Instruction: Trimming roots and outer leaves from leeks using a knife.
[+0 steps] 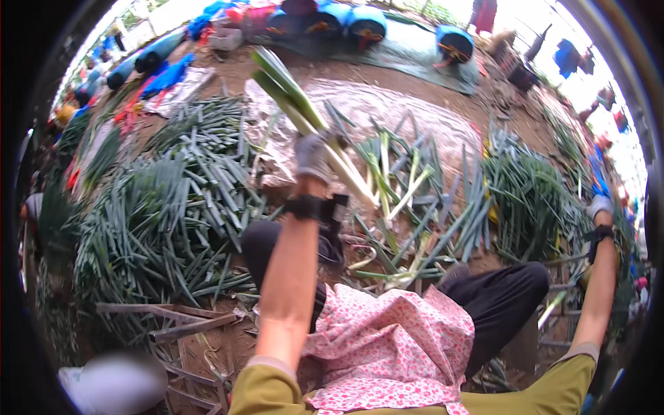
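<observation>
My left hand (312,155), in a greyish glove, is closed around a few leeks (292,95). Their cut green tops point up to the far left and their white shanks slant down to the right. Beneath them, loose leeks (408,197) lie scattered in front of my knees. Stretched far out to the right, my right hand (600,206) is gloved too and looks closed. Blue material (600,181) shows right at its fingers; whether the hand grips it is too small to make out.
Large heaps of leeks lie at the left (166,207) and right (529,197). A pale sheet (422,104) covers ground beyond. Blue barrel-like bundles (366,26) line the back. A wooden frame (187,325) stands at the lower left, near a blurred white rounded shape (121,384).
</observation>
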The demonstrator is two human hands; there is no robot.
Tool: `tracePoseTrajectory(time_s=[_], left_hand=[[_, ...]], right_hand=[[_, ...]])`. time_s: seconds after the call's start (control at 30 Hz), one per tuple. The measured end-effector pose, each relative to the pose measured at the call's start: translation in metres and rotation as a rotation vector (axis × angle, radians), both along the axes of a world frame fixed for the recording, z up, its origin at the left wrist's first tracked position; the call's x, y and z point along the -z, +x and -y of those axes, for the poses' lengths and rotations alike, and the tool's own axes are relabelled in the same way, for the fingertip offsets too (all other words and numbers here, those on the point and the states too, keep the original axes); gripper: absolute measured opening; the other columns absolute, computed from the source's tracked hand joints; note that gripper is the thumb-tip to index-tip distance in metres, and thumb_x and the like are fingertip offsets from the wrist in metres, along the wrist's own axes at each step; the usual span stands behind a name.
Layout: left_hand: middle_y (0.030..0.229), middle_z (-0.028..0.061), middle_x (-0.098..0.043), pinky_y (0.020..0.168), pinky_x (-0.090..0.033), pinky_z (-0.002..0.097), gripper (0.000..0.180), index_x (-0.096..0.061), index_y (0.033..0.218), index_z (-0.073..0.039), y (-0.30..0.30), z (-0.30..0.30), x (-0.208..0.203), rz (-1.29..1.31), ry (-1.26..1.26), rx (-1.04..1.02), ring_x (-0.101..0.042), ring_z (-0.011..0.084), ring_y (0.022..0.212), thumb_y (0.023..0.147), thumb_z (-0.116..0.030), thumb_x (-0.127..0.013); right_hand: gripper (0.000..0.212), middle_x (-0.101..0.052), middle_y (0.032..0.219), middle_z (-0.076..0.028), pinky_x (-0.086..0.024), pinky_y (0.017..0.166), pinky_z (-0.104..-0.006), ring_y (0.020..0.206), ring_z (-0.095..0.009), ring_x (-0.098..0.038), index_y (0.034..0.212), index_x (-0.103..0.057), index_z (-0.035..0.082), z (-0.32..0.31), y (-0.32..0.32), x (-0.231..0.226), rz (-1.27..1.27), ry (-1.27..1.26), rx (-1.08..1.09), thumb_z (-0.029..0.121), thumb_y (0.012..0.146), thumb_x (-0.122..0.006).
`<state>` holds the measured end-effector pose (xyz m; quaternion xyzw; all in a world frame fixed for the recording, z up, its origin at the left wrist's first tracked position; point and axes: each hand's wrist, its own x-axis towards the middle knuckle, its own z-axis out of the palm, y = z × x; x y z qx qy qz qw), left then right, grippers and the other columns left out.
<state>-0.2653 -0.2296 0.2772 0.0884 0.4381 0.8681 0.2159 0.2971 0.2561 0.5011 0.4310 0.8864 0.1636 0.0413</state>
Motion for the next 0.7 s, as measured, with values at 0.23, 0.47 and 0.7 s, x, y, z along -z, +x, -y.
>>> tracePoseTrajectory(time_s=[0.23, 0.47, 0.7], left_hand=[[0.084, 0.0148, -0.076, 0.063, -0.067, 0.0402, 0.034, -0.069, 0.113, 0.006, -0.086, -0.114, -0.016, -0.100, -0.259, 0.140, -0.077, 0.0290, 0.067, 0.089, -0.006, -0.091], [0.079, 0.0092, -0.072, 0.056, -0.062, 0.0367, 0.035, -0.067, 0.116, 0.001, -0.163, -0.271, 0.111, -0.239, -0.718, 0.348, -0.072, 0.0227, 0.061, 0.088, -0.005, -0.087], [0.079, 0.0088, -0.071, 0.054, -0.060, 0.0360, 0.032, -0.066, 0.113, -0.001, -0.219, -0.345, 0.413, 0.085, -0.819, 0.365, -0.070, 0.0224, 0.059, 0.087, 0.002, -0.083]], right_hand=[[0.038, -0.080, 0.111, -0.022, -0.060, 0.091, -0.0482, 0.099, -0.038, -0.075, 0.122, -0.078, 0.004, -0.121, -0.073, 0.039, -0.083, -0.067, 0.027, 0.034, 0.099, -0.072], [0.057, -0.081, 0.089, -0.016, -0.061, 0.081, -0.0445, 0.079, -0.030, -0.077, 0.104, -0.083, 0.001, -0.115, -0.355, 0.455, 0.070, -0.855, -0.075, 0.056, 0.102, -0.069], [0.066, -0.081, 0.112, -0.028, -0.059, 0.098, -0.0514, 0.111, -0.046, -0.077, 0.111, -0.083, -0.001, -0.109, -0.489, 0.758, -0.247, -0.909, 0.490, 0.062, 0.091, -0.076]])
